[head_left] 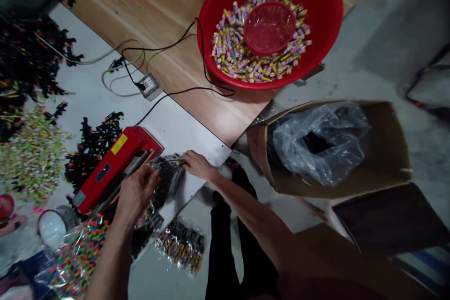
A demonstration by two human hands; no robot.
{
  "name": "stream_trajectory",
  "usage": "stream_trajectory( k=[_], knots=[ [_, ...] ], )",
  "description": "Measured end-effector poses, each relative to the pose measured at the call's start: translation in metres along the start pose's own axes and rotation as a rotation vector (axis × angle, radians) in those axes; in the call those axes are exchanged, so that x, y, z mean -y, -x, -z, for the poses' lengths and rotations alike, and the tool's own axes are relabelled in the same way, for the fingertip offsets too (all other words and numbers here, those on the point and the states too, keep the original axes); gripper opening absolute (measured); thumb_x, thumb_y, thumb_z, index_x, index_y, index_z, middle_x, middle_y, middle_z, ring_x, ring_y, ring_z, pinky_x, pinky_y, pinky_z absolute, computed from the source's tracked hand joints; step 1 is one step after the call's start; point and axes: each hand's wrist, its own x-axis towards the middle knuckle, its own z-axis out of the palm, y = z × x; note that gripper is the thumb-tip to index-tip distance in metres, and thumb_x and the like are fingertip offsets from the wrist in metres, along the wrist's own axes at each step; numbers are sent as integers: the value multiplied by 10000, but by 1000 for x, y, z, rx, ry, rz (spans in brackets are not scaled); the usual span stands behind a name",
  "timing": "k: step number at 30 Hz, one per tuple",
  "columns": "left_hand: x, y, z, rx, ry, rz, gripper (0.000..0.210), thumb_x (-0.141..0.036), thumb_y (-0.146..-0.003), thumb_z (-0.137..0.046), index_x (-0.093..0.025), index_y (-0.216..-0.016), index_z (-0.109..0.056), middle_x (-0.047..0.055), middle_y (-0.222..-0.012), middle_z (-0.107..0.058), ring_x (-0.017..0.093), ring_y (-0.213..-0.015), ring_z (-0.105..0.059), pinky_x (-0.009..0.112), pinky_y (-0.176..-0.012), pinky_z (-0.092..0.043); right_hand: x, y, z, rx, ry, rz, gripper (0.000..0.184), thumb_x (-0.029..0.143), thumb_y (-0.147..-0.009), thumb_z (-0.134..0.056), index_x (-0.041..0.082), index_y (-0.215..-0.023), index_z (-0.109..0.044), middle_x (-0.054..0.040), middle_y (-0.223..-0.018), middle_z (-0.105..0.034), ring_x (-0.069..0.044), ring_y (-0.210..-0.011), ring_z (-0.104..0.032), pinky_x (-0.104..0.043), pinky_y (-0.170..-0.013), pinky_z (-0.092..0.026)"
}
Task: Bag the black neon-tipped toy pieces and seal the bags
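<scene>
A clear plastic bag (pixel 168 176) with dark contents lies on the white table in front of me, near its corner. My right hand (pixel 197 165) is closed on the bag's right end. At the bag's left end, the fingers of my left hand (pixel 138 188) are curled in and gripping it, close to the open edge of a red bag sealer (pixel 116 164). The sealer has a yellow label and a small lit panel. Below my left hand, more packed bags with coloured pieces are partly hidden by my forearm.
Piles of black plastic parts (pixel 94 143) and small yellow-green pieces (pixel 37 150) cover the left. A red basin (pixel 323 4) holds wrapped sticks and a red basket (pixel 270 28). At right stands a cardboard box (pixel 390 150) with a plastic liner. Cables run to a socket block (pixel 150 86).
</scene>
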Motion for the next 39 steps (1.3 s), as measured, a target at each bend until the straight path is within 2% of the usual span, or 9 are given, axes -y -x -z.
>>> stream_trajectory(
  k=[8, 11, 17, 21, 24, 28, 32, 35, 39],
  knots=[
    [18, 16, -34, -159, 360, -48, 420, -559, -785, -597, -150, -848, -667, 11, -693, -616, 130, -599, -544, 232, -596, -427, -10, -8, 1, 112, 112, 57, 289, 187, -901, -510, 214, -1172, -607, -31, -1102, -598, -166, -1059, -539, -277, -849, -452],
    [24, 18, -42, -270, 351, -164, 341, -494, -799, -638, -160, -834, -698, 15, -790, -663, 130, -698, -594, 218, -661, -455, -15, -10, 0, 160, 202, 119, 263, 215, -902, -512, 207, -1141, -621, -42, -1056, -595, -169, -1047, -532, -273, -789, -444],
    [21, 22, -50, -358, 279, -392, 159, -323, -846, -659, -166, -822, -672, -17, -793, -648, 86, -728, -604, 180, -694, -445, -27, -17, 0, 179, 294, 219, 197, 278, -901, -539, 183, -1048, -632, -42, -1017, -593, -158, -991, -524, -260, -717, -406],
    [13, 24, -53, -437, 233, -434, 97, -241, -844, -666, -146, -837, -651, -15, -796, -630, 67, -723, -580, 165, -695, -427, -29, -16, 0, 168, 302, 214, 174, 288, -924, -528, 171, -992, -638, -52, -981, -584, -157, -972, -518, -251, -742, -397],
    [12, 27, -50, -456, 193, -458, 183, -315, -851, -661, -133, -870, -644, -11, -789, -624, 67, -679, -565, 166, -667, -427, -23, -7, -2, 71, 236, 194, 218, 292, -911, -552, 182, -1090, -609, -41, -1031, -581, -148, -973, -518, -238, -770, -400],
    [22, 34, -44, -342, 197, -398, 272, -373, -840, -665, -170, -1020, -651, -22, -899, -660, 77, -769, -618, 159, -739, -453, -10, 3, -9, -46, 162, 202, 250, 255, -897, -550, 192, -1137, -580, -24, -1080, -574, -147, -997, -511, -236, -827, -407],
    [32, 39, -46, -320, 300, -370, 132, -284, -852, -654, -210, -959, -675, -46, -943, -683, 73, -861, -644, 148, -840, -454, -7, 0, -16, 12, 182, 185, 188, 255, -928, -498, 162, -1058, -596, -46, -1069, -579, -151, -975, -515, -244, -812, -417],
    [32, 39, -50, -382, 313, -290, 147, -306, -842, -663, -208, -947, -696, -41, -925, -695, 86, -842, -652, 164, -829, -464, -11, -4, -17, 97, 203, 191, 178, 249, -943, -473, 134, -988, -600, -73, -1056, -580, -160, -969, -513, -256, -806, -421],
    [22, 36, -51, -447, 133, -218, 302, -424, -829, -664, -160, -971, -699, -1, -887, -696, 133, -784, -653, 216, -735, -470, -16, -2, -18, 31, 29, 147, 206, 208, -896, -525, 135, -1080, -583, -63, -1047, -585, -147, -973, -520, -244, -828, -429]
  ],
)
